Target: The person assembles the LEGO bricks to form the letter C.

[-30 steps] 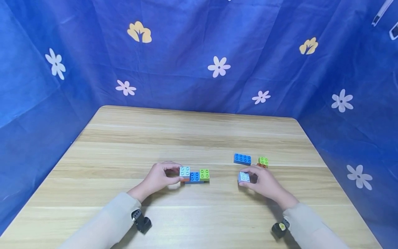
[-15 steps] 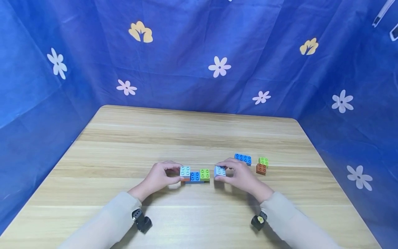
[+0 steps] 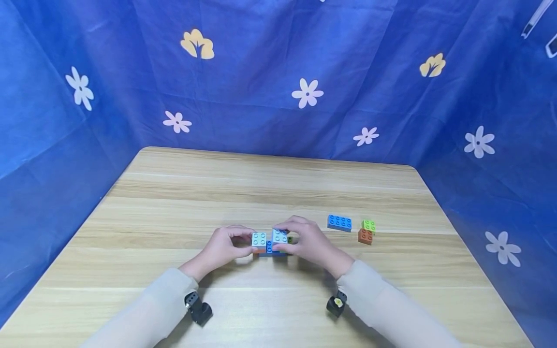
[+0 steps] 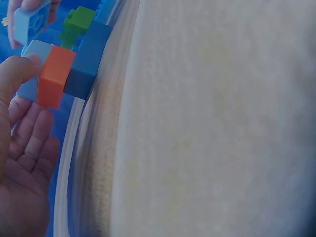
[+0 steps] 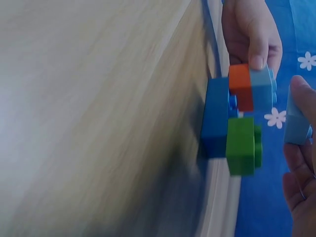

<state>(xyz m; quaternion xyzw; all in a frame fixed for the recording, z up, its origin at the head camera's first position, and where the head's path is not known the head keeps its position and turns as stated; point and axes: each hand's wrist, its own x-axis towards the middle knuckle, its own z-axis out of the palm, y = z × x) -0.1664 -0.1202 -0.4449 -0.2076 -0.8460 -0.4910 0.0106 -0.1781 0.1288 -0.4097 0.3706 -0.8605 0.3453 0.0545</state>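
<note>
A long blue brick [image 5: 215, 118] lies on the table with an orange brick [image 5: 240, 88] at one end and a green brick [image 5: 240, 148] at the other. On top of the orange one sits a light blue brick [image 3: 258, 239], pinched by my left hand [image 3: 225, 246] between thumb and fingers. My right hand [image 3: 311, 242] pinches a second light blue brick [image 3: 279, 236]. In the right wrist view this one hangs above the build, apart from the green brick. From the head view it hides most of the green brick.
To the right on the wooden table [image 3: 196, 193] lie a loose blue brick [image 3: 339, 223], a green brick [image 3: 369, 225] and a brown-orange brick [image 3: 365, 237]. A blue flowered cloth [image 3: 252, 72] stands behind the table and along its sides.
My right hand has moved left with its light blue brick, from beside the loose bricks to over the build. My left hand has kept its place.
</note>
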